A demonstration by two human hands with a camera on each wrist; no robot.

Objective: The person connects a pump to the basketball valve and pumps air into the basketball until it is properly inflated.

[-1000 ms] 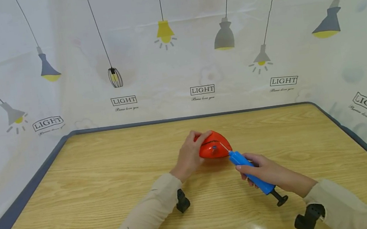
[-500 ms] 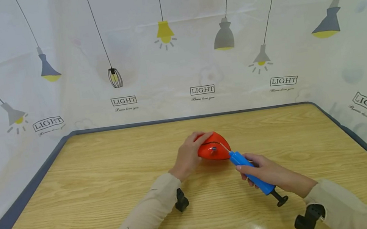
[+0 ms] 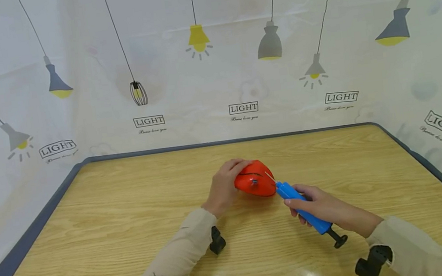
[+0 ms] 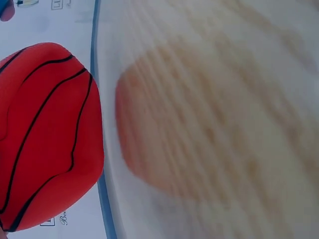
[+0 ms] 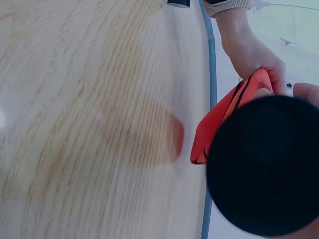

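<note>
A red rubber ball [image 3: 257, 188] with black seam lines, limp and folded in on itself, is held above the table by my left hand [image 3: 222, 188], thumb on its near side. A small bluish spot [image 3: 254, 182] shows on its face. My right hand [image 3: 316, 204] grips the blue barrel of a hand pump [image 3: 303, 208], whose thin needle [image 3: 270, 177] points up-left and overlaps the ball in the head view. The pump's black handle [image 3: 339, 239] sticks out at the lower end; in the right wrist view its round end [image 5: 264, 167] hides most of the right hand. The left wrist view shows the ball [image 4: 55, 134] large.
The wooden table [image 3: 111, 225] has a grey-blue edge strip [image 3: 221, 143] along its back and sides. Behind it hangs a pale backdrop [image 3: 181, 83] printed with lamps. Black wrist cameras [image 3: 217, 242] sit on both sleeves.
My left hand has shifted slightly left and towards me, tilting the ball so its right end dips. The right hand and the pump have stayed almost still.
</note>
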